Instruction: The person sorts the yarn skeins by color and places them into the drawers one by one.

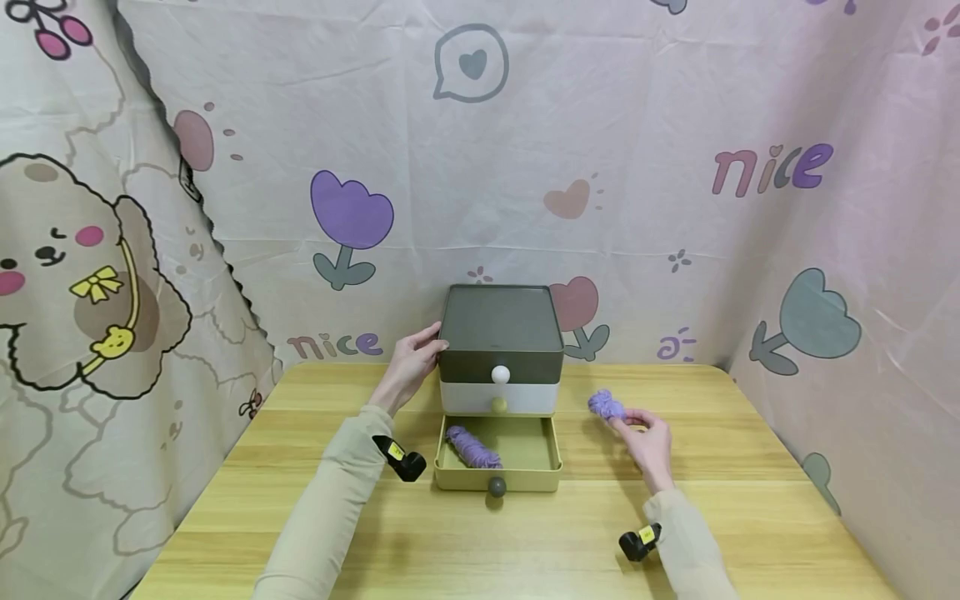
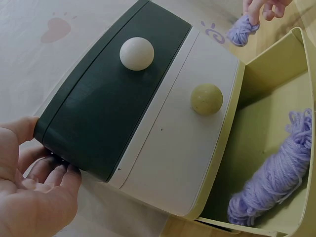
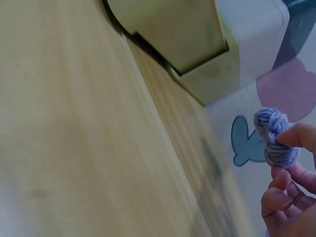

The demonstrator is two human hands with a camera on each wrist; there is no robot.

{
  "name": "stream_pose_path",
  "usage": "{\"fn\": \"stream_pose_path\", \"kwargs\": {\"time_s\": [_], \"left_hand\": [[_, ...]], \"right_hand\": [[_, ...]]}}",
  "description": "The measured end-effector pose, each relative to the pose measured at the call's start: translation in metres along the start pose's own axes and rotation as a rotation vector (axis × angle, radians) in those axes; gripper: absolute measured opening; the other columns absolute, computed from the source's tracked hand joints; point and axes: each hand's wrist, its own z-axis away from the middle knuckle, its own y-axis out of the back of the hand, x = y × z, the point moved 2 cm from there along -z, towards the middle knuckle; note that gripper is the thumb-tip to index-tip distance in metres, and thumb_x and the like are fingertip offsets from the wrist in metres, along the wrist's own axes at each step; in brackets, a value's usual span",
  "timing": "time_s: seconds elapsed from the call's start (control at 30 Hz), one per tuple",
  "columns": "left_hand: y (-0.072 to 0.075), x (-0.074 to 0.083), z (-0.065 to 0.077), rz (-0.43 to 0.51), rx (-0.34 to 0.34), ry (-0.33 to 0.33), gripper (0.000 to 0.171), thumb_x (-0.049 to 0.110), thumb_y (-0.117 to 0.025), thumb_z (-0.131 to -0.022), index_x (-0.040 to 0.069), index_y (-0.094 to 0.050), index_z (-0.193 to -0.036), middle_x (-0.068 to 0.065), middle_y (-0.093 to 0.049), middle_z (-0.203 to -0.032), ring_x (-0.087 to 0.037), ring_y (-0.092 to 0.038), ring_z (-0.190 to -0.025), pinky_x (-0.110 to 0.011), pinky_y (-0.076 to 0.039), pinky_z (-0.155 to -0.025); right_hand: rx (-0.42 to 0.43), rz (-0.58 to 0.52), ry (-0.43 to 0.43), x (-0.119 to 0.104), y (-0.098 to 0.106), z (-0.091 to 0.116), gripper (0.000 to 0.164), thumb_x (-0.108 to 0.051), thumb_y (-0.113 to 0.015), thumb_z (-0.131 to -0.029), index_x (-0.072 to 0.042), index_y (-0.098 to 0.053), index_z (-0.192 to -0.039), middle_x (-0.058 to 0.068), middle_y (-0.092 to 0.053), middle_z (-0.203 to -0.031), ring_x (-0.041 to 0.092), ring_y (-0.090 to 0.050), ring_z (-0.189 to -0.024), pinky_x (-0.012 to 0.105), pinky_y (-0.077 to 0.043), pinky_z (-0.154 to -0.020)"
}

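A small three-tier drawer box (image 1: 501,367) stands on the table, dark green on top, white in the middle, olive-yellow at the bottom. Its bottom drawer (image 1: 517,479) is pulled out, and a skein of purple yarn (image 2: 274,173) lies inside, towards the left. My left hand (image 1: 411,367) holds the box's upper left corner, thumb and curled fingers against the dark tier. Right of the box, my right hand (image 1: 648,442) pinches a small bundle of purple yarn (image 3: 276,138) between thumb and fingers, above the table and apart from the drawer.
Round knobs mark the tiers: a white knob (image 1: 500,375), an olive knob (image 2: 206,99) and a dark knob (image 1: 497,487). The wooden table (image 1: 420,550) extends around the box. Behind it hangs a printed cloth (image 1: 480,183), with more cloth at both sides.
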Motion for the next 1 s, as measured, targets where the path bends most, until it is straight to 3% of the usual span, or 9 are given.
{"fn": "stream_pose_path", "kwargs": {"time_s": [0.2, 0.47, 0.73, 1.0], "left_hand": [[0.0, 0.0, 0.0, 0.005, 0.001, -0.001, 0.06, 0.001, -0.049, -0.103, 0.006, -0.027, -0.158, -0.008, -0.012, -0.171, -0.021, -0.025, -0.151, -0.039, -0.026, -0.126], [0.0, -0.001, -0.002, 0.011, -0.009, -0.002, 0.06, 0.0, -0.047, -0.102, 0.005, -0.026, -0.158, -0.009, -0.012, -0.171, -0.024, -0.027, -0.15, -0.04, -0.026, -0.126], [0.001, -0.001, -0.002, -0.011, 0.0, 0.014, 0.06, 0.002, -0.048, -0.103, 0.008, -0.027, -0.159, -0.006, -0.012, -0.171, -0.022, -0.029, -0.149, -0.037, -0.028, -0.125], [0.001, -0.001, -0.003, 0.009, -0.009, 0.0, 0.06, 0.0, -0.046, -0.103, 0.006, -0.025, -0.159, -0.009, -0.009, -0.171, -0.025, -0.026, -0.152, -0.039, -0.026, -0.126]], "right_hand": [[-0.017, -0.019, 0.052, -0.008, 0.0, 0.016, 0.034, -0.016, -0.081, -0.083, 0.004, -0.072, -0.108, -0.004, -0.07, -0.088, 0.0, -0.057, -0.072, 0.017, -0.051, -0.062], [-0.083, -0.14, 0.1, -0.026, -0.005, 0.042, 0.029, -0.006, -0.08, -0.081, 0.01, -0.07, -0.103, -0.007, -0.066, -0.081, 0.002, -0.059, -0.062, 0.019, -0.05, -0.054], [-0.2, -0.128, 0.131, -0.04, -0.018, 0.063, 0.024, -0.004, -0.08, -0.081, 0.007, -0.071, -0.099, 0.001, -0.07, -0.085, 0.005, -0.059, -0.063, 0.019, -0.052, -0.059], [-0.197, -0.063, 0.189, -0.051, -0.035, 0.075, 0.019, -0.006, -0.083, -0.077, 0.001, -0.074, -0.092, 0.008, -0.071, -0.084, 0.003, -0.052, -0.07, 0.017, -0.045, -0.067]]}}
